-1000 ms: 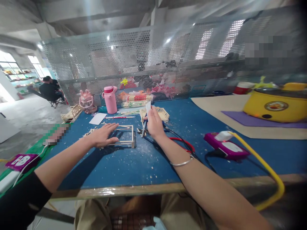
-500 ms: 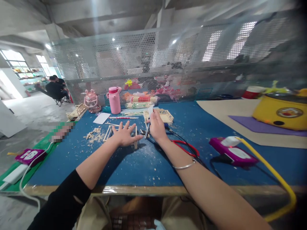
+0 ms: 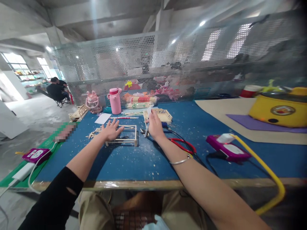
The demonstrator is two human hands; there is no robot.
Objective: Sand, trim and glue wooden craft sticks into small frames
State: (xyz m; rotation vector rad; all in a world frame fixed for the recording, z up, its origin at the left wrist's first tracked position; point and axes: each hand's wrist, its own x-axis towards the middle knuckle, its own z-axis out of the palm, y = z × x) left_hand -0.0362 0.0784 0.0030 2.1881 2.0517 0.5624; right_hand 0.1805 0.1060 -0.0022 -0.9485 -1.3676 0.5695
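My left hand point(image 3: 110, 130) has its fingers spread above the left part of a small frame of thin wooden sticks point(image 3: 136, 135); I cannot tell whether the palm touches it. In my right hand point(image 3: 155, 126) is a narrow, flat, pale strip point(image 3: 149, 111), tilted, with its lower end near the dark jaws of a tool on the table. The fingers wrap round it, and what kind of thing it is does not show clearly. Just behind the right hand lies a tray-like wooden stick piece point(image 3: 164, 115), partly covered by it.
The blue tabletop point(image 3: 144, 166) carries wood scraps point(image 3: 94, 132) and a white card point(image 3: 102, 118). A pink bottle point(image 3: 115, 102) and stick bundles point(image 3: 140, 99) stand behind. To the right are red-handled cable point(image 3: 184, 145), a purple power strip point(image 3: 229, 148) and a yellow pot point(image 3: 275, 108).
My left hand has moved left across the stick frame, uncovering its right part. The right hand keeps hold of the pale strip in nearly the same place. The view has shifted slightly.
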